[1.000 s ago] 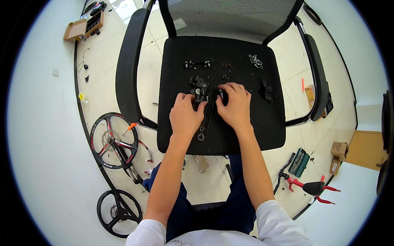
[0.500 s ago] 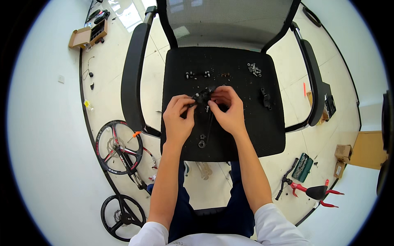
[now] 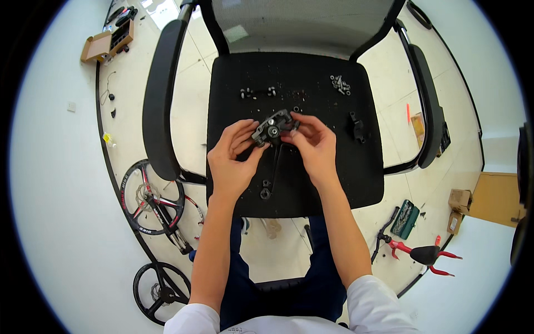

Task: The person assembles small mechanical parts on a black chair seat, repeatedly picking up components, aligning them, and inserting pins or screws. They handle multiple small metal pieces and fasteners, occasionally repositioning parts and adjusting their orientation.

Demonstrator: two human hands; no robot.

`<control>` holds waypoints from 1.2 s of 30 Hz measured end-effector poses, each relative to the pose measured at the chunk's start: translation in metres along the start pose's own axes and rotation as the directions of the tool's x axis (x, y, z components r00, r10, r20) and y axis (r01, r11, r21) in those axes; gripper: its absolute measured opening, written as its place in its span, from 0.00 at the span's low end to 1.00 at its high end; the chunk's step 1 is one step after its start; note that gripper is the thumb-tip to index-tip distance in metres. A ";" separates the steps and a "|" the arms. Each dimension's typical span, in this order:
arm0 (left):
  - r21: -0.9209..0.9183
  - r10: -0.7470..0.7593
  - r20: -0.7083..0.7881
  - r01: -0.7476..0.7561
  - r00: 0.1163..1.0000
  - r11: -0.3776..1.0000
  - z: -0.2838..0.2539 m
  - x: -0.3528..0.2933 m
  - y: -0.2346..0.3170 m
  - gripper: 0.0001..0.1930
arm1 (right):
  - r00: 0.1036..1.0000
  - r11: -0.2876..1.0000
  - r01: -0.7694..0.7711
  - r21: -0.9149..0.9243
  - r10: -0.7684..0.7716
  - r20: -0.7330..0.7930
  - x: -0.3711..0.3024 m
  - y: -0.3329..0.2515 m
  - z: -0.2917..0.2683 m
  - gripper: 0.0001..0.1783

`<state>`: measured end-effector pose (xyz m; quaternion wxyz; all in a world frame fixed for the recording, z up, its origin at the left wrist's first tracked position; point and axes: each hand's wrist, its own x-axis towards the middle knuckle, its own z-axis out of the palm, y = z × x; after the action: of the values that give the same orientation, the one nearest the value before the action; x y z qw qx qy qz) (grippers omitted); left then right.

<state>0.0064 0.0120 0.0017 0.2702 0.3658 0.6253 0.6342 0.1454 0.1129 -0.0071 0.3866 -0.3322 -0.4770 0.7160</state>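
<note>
Over the black chair seat (image 3: 328,178), a small dark metal bicycle brake caliper (image 3: 273,131) is held up between both hands. My left hand (image 3: 235,161) pinches its left end between thumb and fingertips. On the other side, my right hand (image 3: 315,147) has its thumb and fingers closed on the caliper's right end. A round bolt head faces up in its middle. Below it, a thin black rod (image 3: 276,167) slants down toward two small round dark parts (image 3: 265,192) on the seat. A small ring (image 3: 296,109) lies just beyond the caliper.
On the seat lie a pile of silver bolts (image 3: 340,85), a black bracket (image 3: 357,128) and a dark part with bolts (image 3: 258,93). Armrests (image 3: 160,111) flank it. Around on the floor are spoked wheels (image 3: 161,292), a green tool box (image 3: 405,219), a red frame part (image 3: 403,246) and cartons (image 3: 460,200).
The caliper has been turned so its bolt face shows more fully. My hands have moved slightly apart around it. The whole view has shifted a little.
</note>
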 end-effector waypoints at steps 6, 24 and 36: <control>-0.021 -0.005 0.074 0.007 0.997 1.000 0.005 0.007 0.002 0.26 | 0.992 0.988 -0.094 0.121 0.103 -0.077 -0.001 -0.003 -0.007 0.13; 0.084 0.009 0.084 -0.016 0.996 0.996 -0.002 0.009 -0.013 0.21 | 0.987 0.975 -0.135 0.176 0.148 -0.064 -0.001 -0.006 -0.006 0.06; -0.062 -0.209 0.100 0.216 0.973 0.974 0.000 0.002 -0.008 0.13 | 0.988 0.983 -0.139 0.120 0.146 -0.048 0.005 -0.010 -0.006 0.16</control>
<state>0.0037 0.0142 -0.0059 0.3782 0.3157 0.6243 0.6063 0.1506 0.1221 -0.0003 0.3663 -0.3625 -0.3985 0.7587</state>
